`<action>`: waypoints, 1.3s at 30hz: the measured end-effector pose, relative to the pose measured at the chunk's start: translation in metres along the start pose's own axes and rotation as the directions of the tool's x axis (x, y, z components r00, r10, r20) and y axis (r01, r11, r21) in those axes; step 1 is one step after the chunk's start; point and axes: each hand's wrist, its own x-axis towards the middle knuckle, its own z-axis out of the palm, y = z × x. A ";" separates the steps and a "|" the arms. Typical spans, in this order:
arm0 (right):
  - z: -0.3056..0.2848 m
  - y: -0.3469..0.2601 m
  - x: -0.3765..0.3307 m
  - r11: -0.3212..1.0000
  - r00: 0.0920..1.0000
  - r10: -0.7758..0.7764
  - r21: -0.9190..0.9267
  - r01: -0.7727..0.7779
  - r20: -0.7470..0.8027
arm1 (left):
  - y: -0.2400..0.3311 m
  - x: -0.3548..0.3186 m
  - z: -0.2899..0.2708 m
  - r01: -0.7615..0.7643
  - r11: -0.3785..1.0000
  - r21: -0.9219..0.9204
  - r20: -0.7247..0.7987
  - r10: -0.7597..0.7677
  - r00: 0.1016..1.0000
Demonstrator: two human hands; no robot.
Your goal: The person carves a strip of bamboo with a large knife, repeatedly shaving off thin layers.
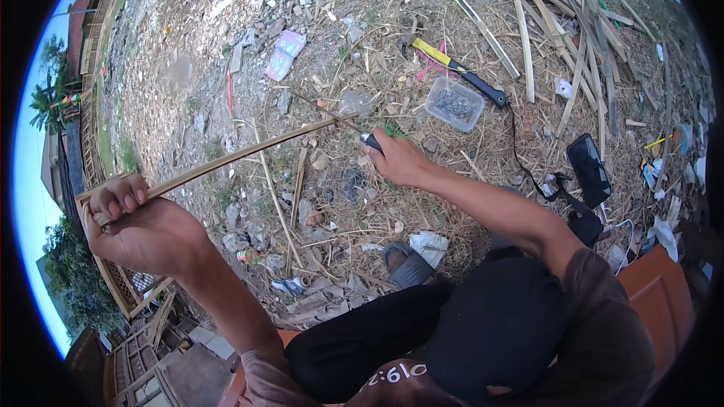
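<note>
My left hand [143, 222] is raised at the left with its fingers curled round one end of a long, thin wooden strip [241, 153]. The strip runs slantwise up to the right, its far end in front of my right hand [401, 160]. That hand is closed round the black handle of a knife [370, 141]. Its narrow blade points away to the upper left and crosses the strip near its far end. I cannot tell how deep the edge sits in the wood. Beyond my right hand stands a clear plastic tub [455, 104] of nails.
A hammer [452, 65] with a yellow and black handle lies behind the tub. Loose wooden strips [558, 30] are heaped at the far right. A black phone [590, 169] and cables lie right of my right forearm. Stones, straw and a pink wrapper [286, 55] litter the ground.
</note>
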 end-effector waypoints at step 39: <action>-0.007 0.018 0.005 0.973 0.984 0.170 -0.168 -0.158 0.059 | 0.000 0.007 -0.017 0.003 0.997 -0.073 0.064 0.002 0.998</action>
